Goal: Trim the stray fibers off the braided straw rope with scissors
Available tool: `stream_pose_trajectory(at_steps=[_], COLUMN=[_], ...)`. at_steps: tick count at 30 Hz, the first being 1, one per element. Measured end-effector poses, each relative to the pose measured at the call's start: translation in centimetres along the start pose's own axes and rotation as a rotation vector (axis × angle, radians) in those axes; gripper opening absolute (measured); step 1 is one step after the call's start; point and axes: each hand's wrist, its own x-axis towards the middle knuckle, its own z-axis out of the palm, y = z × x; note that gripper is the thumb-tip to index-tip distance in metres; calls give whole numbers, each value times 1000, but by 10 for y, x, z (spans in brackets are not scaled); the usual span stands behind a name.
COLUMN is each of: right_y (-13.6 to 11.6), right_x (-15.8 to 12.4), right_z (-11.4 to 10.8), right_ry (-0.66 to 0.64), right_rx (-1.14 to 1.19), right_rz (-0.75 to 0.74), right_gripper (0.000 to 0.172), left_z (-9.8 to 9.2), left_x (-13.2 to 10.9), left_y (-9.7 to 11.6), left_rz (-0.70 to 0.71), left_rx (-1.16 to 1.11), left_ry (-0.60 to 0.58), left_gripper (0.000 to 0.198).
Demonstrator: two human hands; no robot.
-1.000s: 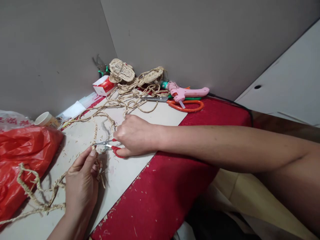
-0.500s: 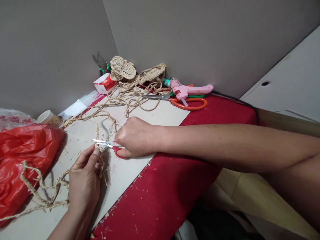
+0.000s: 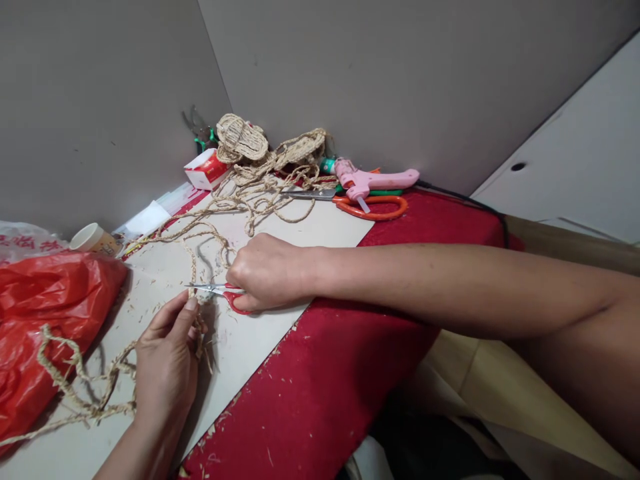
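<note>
My left hand (image 3: 167,353) pinches a braided straw rope (image 3: 193,265) between thumb and fingers. Loops of the rope hang to the left of the wrist, and frayed straw ends stick out to the right of the palm. My right hand (image 3: 265,273) has its fingers in the red handles of a small pair of scissors (image 3: 213,288). The blades point left and lie across the rope just above my left fingertips, nearly closed. Part of the rope is hidden inside my left hand.
Behind my hands lie a heap of straw rope (image 3: 250,193) with coiled pieces, orange-handled scissors (image 3: 373,205) and a pink glue gun (image 3: 377,180). A red plastic bag (image 3: 65,293), a paper cup (image 3: 93,239) and a red-white box (image 3: 206,169) stand left. Straw bits litter the white board (image 3: 250,347) and red cloth (image 3: 320,373).
The scissor blades have come together on the rope; they stood wider apart before. My left hand keeps its pinch. The whole view has shifted slightly.
</note>
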Motion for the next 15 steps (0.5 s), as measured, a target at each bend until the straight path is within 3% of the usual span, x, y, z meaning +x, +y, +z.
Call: stream_pose_trajectory(at_steps=[7, 15], right_y=[4, 19], right_x=[1, 7], right_z=[5, 9], right_ry=[22, 207], right_rx=[26, 152], right_rz=[20, 220], right_gripper=[28, 29], left_z=[4, -1], left_x=[-4, -4], left_y=[3, 2], left_rz=[-1, 3], left_rx=[-24, -4], left_ry=[4, -49], left_gripper=[38, 39])
